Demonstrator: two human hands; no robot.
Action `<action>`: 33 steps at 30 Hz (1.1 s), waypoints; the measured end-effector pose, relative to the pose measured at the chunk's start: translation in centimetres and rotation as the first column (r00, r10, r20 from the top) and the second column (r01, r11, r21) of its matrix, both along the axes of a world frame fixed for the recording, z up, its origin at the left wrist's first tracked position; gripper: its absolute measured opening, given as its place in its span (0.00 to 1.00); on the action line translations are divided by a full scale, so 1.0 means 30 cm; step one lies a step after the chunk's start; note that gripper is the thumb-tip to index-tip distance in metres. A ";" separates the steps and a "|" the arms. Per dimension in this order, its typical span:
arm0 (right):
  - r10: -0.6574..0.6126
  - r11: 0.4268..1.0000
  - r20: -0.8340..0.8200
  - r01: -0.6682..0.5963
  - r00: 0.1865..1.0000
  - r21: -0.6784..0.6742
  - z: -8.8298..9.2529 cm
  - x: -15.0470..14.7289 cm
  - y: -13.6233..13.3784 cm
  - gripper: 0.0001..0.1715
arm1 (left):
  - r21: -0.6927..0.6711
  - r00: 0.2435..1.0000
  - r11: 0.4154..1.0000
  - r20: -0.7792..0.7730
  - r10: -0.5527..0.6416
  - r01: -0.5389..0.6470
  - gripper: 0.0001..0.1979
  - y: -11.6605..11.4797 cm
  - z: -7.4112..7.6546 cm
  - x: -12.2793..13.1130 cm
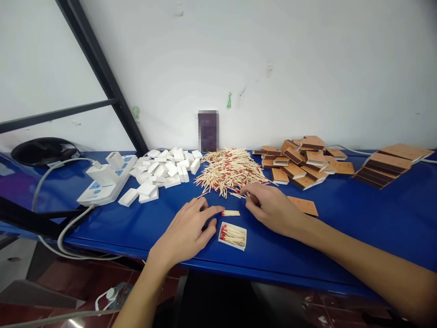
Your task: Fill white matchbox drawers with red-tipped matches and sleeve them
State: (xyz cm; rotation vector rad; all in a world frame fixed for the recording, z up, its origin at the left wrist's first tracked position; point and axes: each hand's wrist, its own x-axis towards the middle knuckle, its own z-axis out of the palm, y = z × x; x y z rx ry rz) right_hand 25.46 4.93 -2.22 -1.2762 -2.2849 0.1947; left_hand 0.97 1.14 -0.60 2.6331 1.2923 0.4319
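My left hand (189, 230) rests low over the table, fingers apart, its index fingertip touching the end of a small row of matches (231, 213) with red heads. Just in front of its thumb sits a white matchbox tray (232, 243) partly filled with matches, heads toward the left. My right hand (268, 205) is at the front edge of a large heap of loose matches (234, 168). Its index finger reaches to the heap and the other fingers curl below; I see nothing held in it. Near its wrist lies an orange matchbox sleeve (303, 206).
White empty trays (162, 166) are heaped left of the matches. Orange and brown matchbox sleeves (297, 161) are piled at the right, with more stacked (392, 164) farther right. A power strip (105, 182) with cables stands at the left. A dark pixelated block (208, 132) leans by the wall.
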 end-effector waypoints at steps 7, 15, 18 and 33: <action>-0.060 0.998 0.083 0.061 0.995 -0.008 -0.013 0.001 0.018 0.09 | -0.012 0.999 0.998 -0.001 -0.054 0.054 0.20 0.008 -0.004 -0.007; -0.086 0.996 0.103 0.088 0.991 -0.021 -0.007 -0.016 0.027 0.08 | -0.029 0.999 0.999 -0.008 -0.039 0.039 0.20 0.008 -0.008 -0.007; -0.019 1.000 0.077 0.019 0.997 -0.005 -0.006 -0.021 0.018 0.07 | -0.012 1.000 1.000 -0.003 -0.022 0.022 0.20 0.011 -0.013 -0.008; 0.134 0.990 0.048 -0.132 0.990 -0.039 0.003 0.001 0.003 0.12 | -0.025 1.000 1.000 -0.026 0.004 -0.005 0.19 0.014 -0.016 -0.003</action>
